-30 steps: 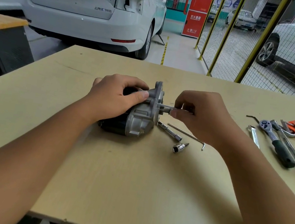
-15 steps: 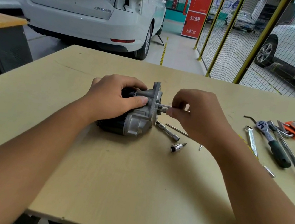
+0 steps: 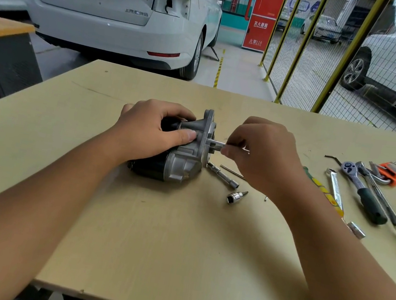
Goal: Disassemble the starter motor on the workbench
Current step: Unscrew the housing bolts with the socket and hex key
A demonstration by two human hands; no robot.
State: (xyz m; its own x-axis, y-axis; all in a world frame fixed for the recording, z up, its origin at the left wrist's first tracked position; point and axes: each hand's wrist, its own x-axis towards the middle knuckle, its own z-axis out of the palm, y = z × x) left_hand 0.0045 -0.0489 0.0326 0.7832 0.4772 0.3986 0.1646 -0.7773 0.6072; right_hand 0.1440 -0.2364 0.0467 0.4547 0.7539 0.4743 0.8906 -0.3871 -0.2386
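The starter motor (image 3: 181, 164) lies on its side in the middle of the wooden workbench (image 3: 176, 238), with its black body to the left and its silver flange facing right. My left hand (image 3: 149, 132) grips the motor's top, thumb against the silver housing. My right hand (image 3: 261, 153) pinches a thin metal tool (image 3: 215, 142) whose tip sits at the flange face. The part of the tool inside my fingers is hidden.
A socket extension (image 3: 222, 175), a thin rod (image 3: 231, 171) and a small bit socket (image 3: 236, 197) lie just right of the motor. Further right lie a ratchet (image 3: 364, 192), wrenches (image 3: 392, 210), an orange hex key set (image 3: 390, 171) and a loose socket (image 3: 356, 229). A parked car stands beyond the bench.
My right hand has shifted slightly left toward the flange with the tool and now covers more of the thin rod. The motor and my left hand stay in place.
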